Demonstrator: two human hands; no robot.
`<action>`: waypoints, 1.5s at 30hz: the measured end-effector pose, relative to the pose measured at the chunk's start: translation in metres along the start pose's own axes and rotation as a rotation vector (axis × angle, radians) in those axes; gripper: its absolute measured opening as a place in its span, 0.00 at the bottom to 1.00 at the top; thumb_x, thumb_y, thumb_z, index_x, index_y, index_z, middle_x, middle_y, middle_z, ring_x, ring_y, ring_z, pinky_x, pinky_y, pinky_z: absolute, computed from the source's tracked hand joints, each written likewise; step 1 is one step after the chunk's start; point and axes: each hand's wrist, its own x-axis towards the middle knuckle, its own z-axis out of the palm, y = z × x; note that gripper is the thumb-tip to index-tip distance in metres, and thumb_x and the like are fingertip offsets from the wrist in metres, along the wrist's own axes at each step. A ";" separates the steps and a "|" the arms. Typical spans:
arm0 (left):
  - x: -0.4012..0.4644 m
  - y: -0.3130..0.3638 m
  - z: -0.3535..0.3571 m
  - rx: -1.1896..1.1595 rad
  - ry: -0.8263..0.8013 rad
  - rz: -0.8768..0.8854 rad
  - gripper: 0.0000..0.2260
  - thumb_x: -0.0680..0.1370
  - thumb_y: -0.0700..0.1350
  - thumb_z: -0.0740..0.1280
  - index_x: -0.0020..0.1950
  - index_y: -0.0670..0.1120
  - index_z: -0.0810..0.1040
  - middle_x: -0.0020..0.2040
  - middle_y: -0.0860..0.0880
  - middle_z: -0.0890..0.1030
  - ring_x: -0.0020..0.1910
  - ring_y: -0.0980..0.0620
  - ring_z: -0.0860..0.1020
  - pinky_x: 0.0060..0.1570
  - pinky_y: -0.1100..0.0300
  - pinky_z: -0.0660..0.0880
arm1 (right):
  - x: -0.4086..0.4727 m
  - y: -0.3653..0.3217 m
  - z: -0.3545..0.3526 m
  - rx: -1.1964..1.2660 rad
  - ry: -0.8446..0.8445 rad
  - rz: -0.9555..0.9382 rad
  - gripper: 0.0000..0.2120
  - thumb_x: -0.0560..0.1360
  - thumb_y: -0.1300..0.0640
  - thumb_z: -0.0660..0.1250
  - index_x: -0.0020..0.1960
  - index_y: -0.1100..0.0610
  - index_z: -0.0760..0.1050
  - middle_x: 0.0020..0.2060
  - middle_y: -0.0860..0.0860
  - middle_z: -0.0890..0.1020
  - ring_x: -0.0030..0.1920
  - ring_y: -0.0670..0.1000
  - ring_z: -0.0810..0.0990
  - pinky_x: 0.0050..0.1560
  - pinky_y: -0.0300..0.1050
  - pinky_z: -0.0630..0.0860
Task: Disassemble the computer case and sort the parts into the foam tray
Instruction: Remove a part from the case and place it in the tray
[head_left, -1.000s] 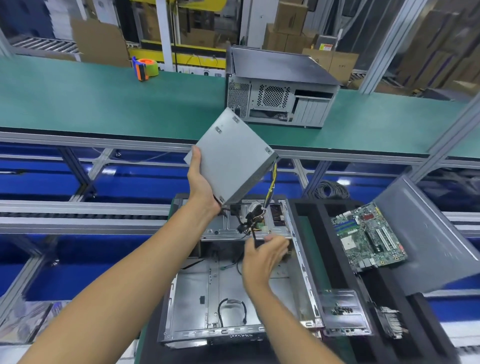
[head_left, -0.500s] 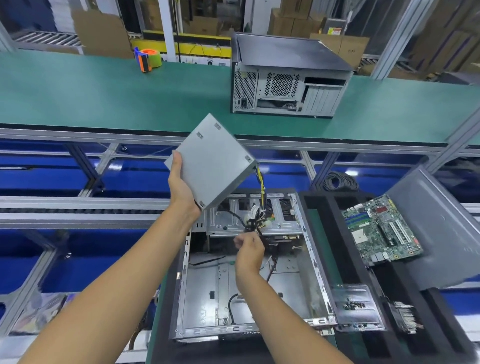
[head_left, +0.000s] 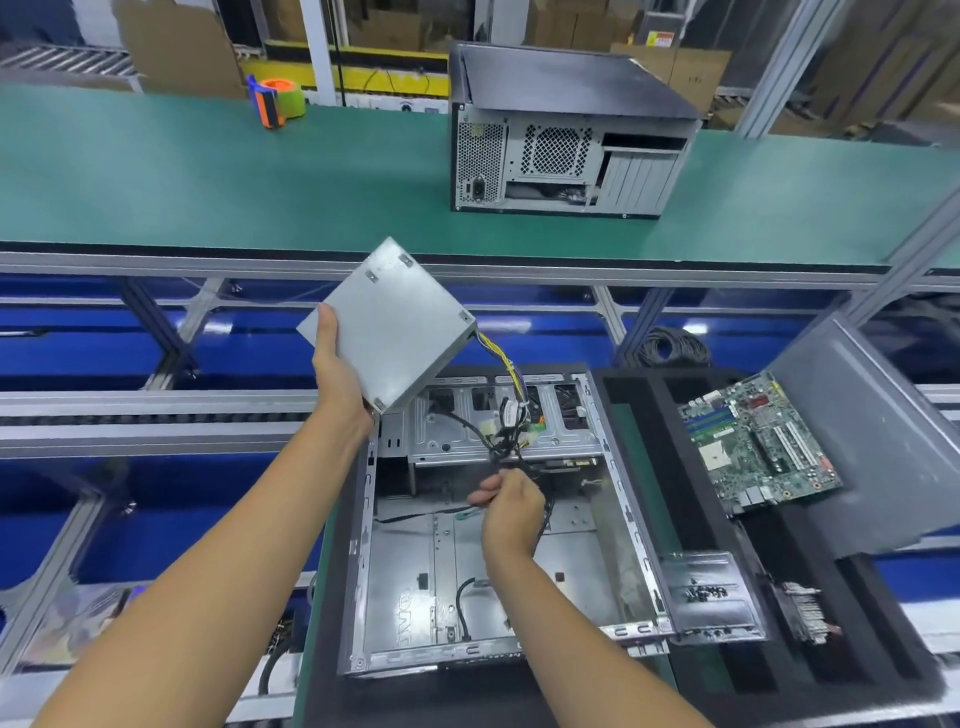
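With your left hand (head_left: 337, 374) gripping the power supply (head_left: 392, 325) raised above the open computer case (head_left: 488, 519), keep your right hand (head_left: 511, 506) pinched on its cable bundle (head_left: 506, 431), gathering every connector free before moving to the foam tray (head_left: 670, 415).

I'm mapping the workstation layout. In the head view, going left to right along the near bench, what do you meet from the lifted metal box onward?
Power supply held by the left hand → open computer case → small metal bracket → motherboard → grey side panel.
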 end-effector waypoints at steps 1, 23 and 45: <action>0.002 0.000 -0.001 0.013 0.013 0.014 0.30 0.76 0.71 0.65 0.61 0.48 0.83 0.56 0.45 0.87 0.51 0.41 0.86 0.41 0.48 0.83 | -0.003 -0.001 -0.001 0.024 0.013 -0.042 0.19 0.80 0.55 0.55 0.37 0.58 0.78 0.29 0.53 0.84 0.31 0.51 0.82 0.40 0.48 0.76; 0.039 0.018 -0.060 0.481 0.094 0.010 0.47 0.58 0.80 0.71 0.64 0.46 0.79 0.52 0.46 0.87 0.50 0.42 0.86 0.51 0.43 0.83 | 0.031 -0.022 -0.017 -0.633 0.286 -0.466 0.13 0.74 0.63 0.69 0.55 0.54 0.71 0.52 0.51 0.68 0.57 0.57 0.70 0.58 0.56 0.64; 0.028 0.008 -0.026 0.768 0.108 0.182 0.39 0.61 0.82 0.68 0.55 0.52 0.69 0.54 0.49 0.80 0.51 0.47 0.82 0.52 0.43 0.80 | 0.058 -0.095 -0.019 -0.032 -0.167 0.219 0.06 0.79 0.60 0.58 0.49 0.58 0.74 0.31 0.54 0.74 0.18 0.48 0.71 0.22 0.36 0.68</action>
